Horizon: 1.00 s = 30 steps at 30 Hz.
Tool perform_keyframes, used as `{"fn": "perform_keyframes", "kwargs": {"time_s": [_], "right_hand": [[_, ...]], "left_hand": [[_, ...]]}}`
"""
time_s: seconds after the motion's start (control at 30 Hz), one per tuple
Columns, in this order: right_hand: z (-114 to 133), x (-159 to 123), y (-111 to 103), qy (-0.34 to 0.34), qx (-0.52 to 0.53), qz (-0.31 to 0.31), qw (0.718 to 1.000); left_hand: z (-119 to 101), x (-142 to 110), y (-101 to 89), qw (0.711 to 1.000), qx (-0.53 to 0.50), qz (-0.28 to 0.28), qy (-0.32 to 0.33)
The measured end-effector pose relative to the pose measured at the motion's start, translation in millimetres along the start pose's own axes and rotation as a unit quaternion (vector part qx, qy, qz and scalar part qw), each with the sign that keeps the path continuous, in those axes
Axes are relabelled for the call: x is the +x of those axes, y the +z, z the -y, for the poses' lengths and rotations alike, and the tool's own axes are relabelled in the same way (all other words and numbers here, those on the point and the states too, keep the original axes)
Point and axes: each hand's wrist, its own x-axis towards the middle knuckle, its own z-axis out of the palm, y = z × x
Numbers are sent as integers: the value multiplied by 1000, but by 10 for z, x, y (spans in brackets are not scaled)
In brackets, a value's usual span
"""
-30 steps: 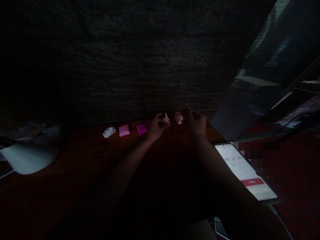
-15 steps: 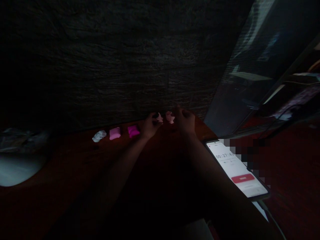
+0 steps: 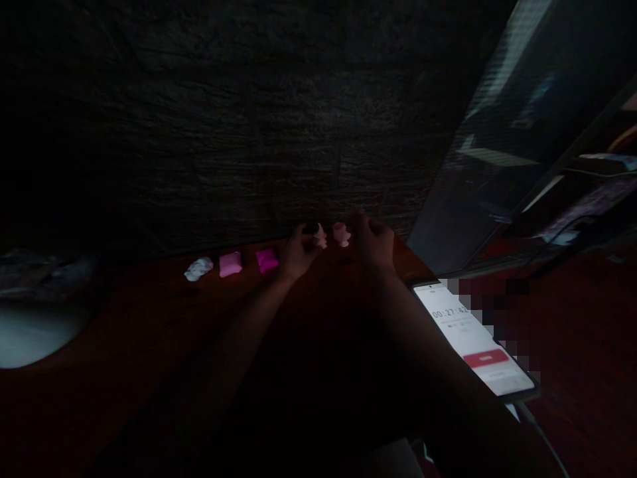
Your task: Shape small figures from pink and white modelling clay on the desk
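Pink right piece less covered than before | left hand, right hand: grips unclear

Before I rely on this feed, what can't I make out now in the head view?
Head view:
Left hand: dimness leaves contact with the left pink piece unclear.
Right hand: darkness obscures its fingertips.
Phone: its smallest print is too small; pixel blocks mask its upper-right edge.
White curved object: cut off by the frame's left edge.

Dim room, perhaps a home — wooden tabletop against block-patterned wall.
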Motion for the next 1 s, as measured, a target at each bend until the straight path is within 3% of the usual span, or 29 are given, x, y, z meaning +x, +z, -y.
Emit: {"fn": "perform_keyframes", "kwargs": {"time_s": [0.13, 0.23, 0.33, 0.4, 0.47, 0.53, 0.7, 0.87, 1.0], "right_hand": [[56, -53, 45, 12, -7, 24, 1000], [60, -165, 155, -11, -27, 95, 995], [49, -335, 292, -42, -93, 197, 975], [60, -459, 359, -73, -163, 297, 938], [94, -571, 395, -121, -225, 399, 881], [142, -657, 409, -146, -270, 453, 837], [212, -758, 438, -169, -317, 480, 800], [160, -781, 473, -189, -327, 476, 794], [95, -768, 485, -190, -314, 468, 804]], "left_hand": [[27, -245, -245, 996, 62, -7, 65], [129, -440, -517, 976, 180, -33, 119], [280, -555, -747, 968, 232, -29, 95], [357, -587, -842, 971, 222, 1, 89], [394, -607, -902, 974, 206, 20, 97], [404, -634, -945, 974, 202, 16, 98], [441, -702, -1007, 971, 223, -5, 83], [474, -591, -882, 977, 191, 40, 82], [460, -483, -778, 983, 168, 24, 67]]}}
